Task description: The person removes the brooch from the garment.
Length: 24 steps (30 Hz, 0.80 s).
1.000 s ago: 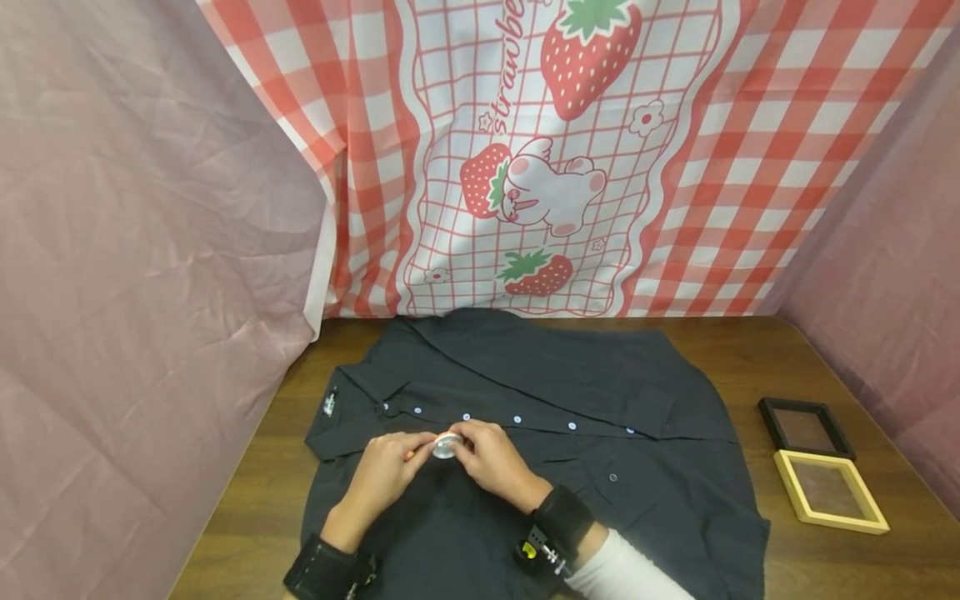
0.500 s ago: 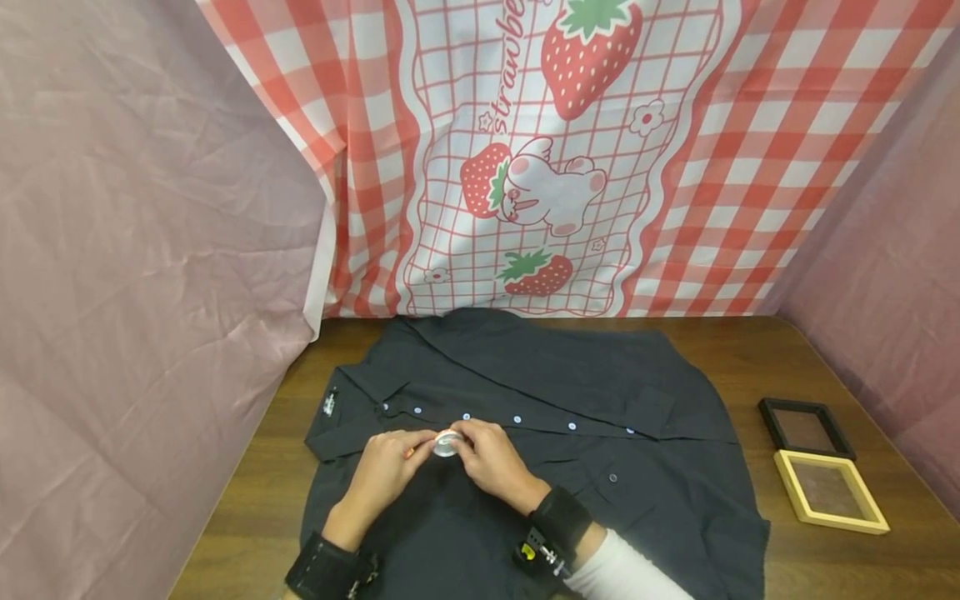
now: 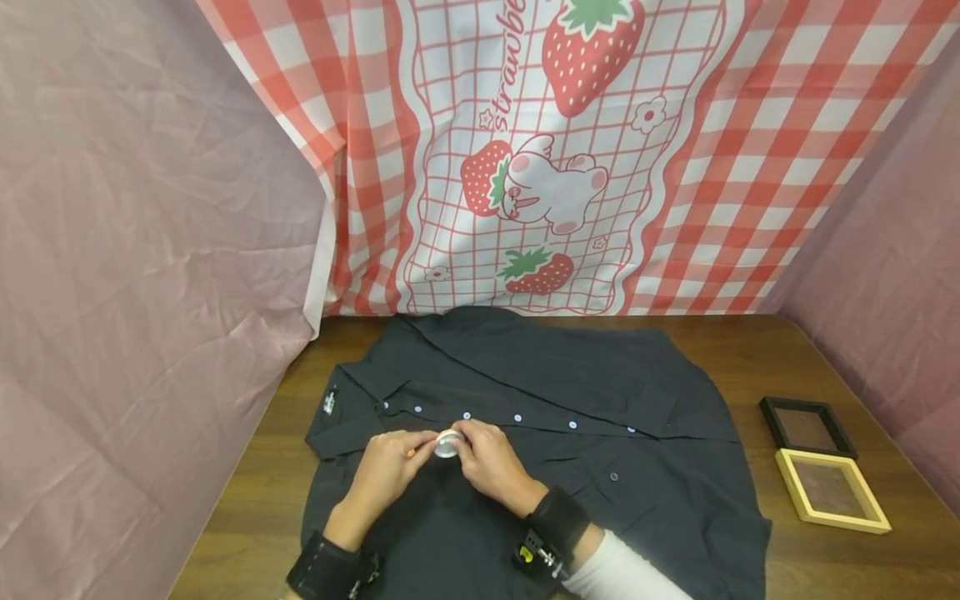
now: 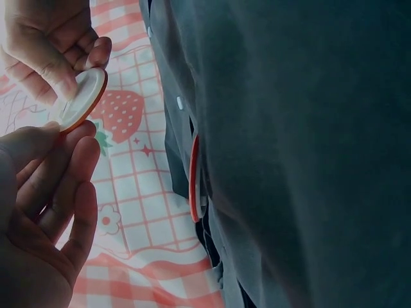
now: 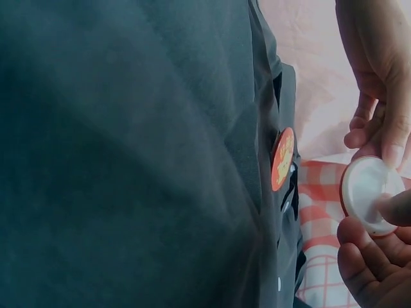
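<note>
A round pin badge with a pale back and a red-orange rim is held above the dark shirt. My left hand pinches its left edge. Gripping the opposite side is my right hand, its thumb laid over the badge's back in the right wrist view. The back of the badge faces up in the left wrist view; fine details of its pin are blurred. A second badge with a red face sits on the shirt near the button row, mostly hidden behind my left hand in the head view.
A black frame and a pale yellow frame lie on the wooden table at the right. A red-and-white strawberry cloth hangs at the back. Pink drapes flank the left and right sides.
Very little differs. Both hands keep hold of the badge, which is tilted slightly more toward the camera than a second ago.
</note>
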Tool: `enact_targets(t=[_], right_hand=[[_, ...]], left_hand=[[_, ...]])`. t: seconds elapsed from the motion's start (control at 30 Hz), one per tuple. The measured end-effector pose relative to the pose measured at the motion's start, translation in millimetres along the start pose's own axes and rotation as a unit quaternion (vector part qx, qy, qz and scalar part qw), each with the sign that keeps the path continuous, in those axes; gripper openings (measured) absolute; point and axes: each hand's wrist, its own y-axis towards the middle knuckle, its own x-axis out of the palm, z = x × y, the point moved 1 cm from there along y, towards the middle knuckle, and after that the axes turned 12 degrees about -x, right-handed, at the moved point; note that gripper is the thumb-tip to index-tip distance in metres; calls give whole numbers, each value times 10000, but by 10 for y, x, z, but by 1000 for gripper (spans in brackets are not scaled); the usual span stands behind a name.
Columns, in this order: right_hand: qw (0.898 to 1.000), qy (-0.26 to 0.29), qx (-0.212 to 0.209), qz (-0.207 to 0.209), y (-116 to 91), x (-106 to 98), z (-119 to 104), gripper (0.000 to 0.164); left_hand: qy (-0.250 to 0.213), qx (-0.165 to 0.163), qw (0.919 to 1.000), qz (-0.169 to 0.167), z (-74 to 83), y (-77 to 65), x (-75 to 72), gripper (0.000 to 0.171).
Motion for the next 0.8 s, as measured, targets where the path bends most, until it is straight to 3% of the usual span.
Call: enact_targets(t=[0.27, 0.57, 0.8], right_hand=[[9970, 756, 89, 126, 28, -36, 54, 4], [9960, 886, 129, 73, 19, -33, 74, 4], [9956, 930, 106, 27, 7, -35, 73, 4]], left_hand=[[-259, -189, 9994, -105, -3, 22, -29, 10], [-344, -515, 9977, -279, -8, 2, -38, 11], [-360, -549, 9975, -280, -5, -10, -37, 10]])
